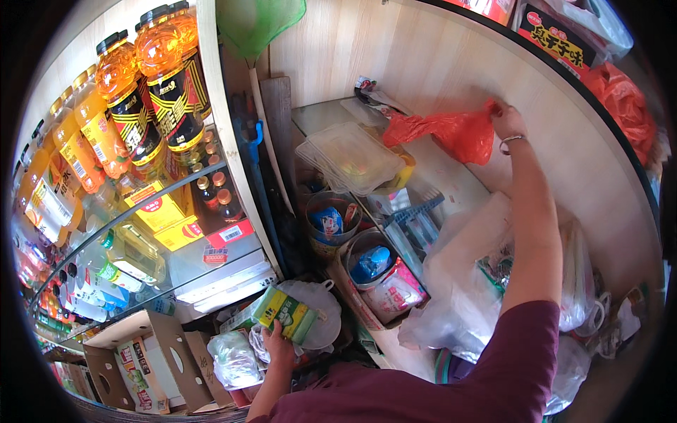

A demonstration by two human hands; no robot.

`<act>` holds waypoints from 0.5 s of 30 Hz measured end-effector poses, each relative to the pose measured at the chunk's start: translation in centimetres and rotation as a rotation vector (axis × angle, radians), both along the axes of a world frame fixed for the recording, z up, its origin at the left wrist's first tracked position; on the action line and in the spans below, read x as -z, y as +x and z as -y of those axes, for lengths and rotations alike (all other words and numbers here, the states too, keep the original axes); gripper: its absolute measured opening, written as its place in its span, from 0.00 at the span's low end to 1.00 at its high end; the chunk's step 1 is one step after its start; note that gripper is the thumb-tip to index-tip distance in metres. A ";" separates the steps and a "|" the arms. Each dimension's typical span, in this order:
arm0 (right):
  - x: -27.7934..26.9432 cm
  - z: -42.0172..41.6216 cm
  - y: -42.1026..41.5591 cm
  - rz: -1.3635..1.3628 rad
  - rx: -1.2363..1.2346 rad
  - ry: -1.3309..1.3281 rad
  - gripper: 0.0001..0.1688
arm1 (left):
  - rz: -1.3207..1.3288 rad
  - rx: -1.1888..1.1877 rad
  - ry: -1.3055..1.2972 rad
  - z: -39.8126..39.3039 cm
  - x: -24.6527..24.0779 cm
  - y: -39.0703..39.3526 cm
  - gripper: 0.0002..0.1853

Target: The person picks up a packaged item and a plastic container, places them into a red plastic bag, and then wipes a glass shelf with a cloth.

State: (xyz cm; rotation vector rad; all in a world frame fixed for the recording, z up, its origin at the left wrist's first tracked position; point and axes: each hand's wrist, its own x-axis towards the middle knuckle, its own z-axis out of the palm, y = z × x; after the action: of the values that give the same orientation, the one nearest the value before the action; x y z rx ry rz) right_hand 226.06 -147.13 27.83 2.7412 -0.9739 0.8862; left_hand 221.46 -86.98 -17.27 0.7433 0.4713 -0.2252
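My right hand (509, 121), with a bracelet at the wrist, is closed on one end of a red plastic bag (465, 137), which stretches left above a glass-topped surface. Clear plastic container lids (351, 158) lie stacked to the left of the bag. Low in the view, my left hand (277, 343) holds a green and yellow packet (285, 315) in front of a round whitish plastic lid (317, 312). A crumpled clear plastic bag (235, 359) sits just left of that hand. The contents of the packet are hidden.
Glass shelves with drink bottles (169, 100) and yellow boxes (164, 214) stand at left, above an open cardboard box (143, 365). A green net (259, 24) on a pole leans beside them. Translucent plastic bags (460, 280) bulge near my right arm. Tubs with blue packets (370, 263) sit mid-view.
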 end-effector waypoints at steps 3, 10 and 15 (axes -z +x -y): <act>-2.2 -1.4 -2.7 0.179 -0.024 0.062 0.18 | -0.062 0.092 0.172 -0.6 2.6 1.1 0.17; -5.0 -7.8 -8.8 0.831 -0.054 0.371 0.12 | -0.165 0.294 0.283 -1.8 2.0 2.6 0.25; -6.2 -12.9 -10.8 0.964 -0.169 0.472 0.13 | -0.130 0.269 0.268 -3.0 1.3 2.1 0.43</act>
State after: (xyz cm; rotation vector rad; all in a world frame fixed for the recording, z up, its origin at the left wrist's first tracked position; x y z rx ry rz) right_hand 215.28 -134.25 33.98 2.7221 -1.1698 2.4001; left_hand 223.58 -84.02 -18.55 1.0594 0.5305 -0.4699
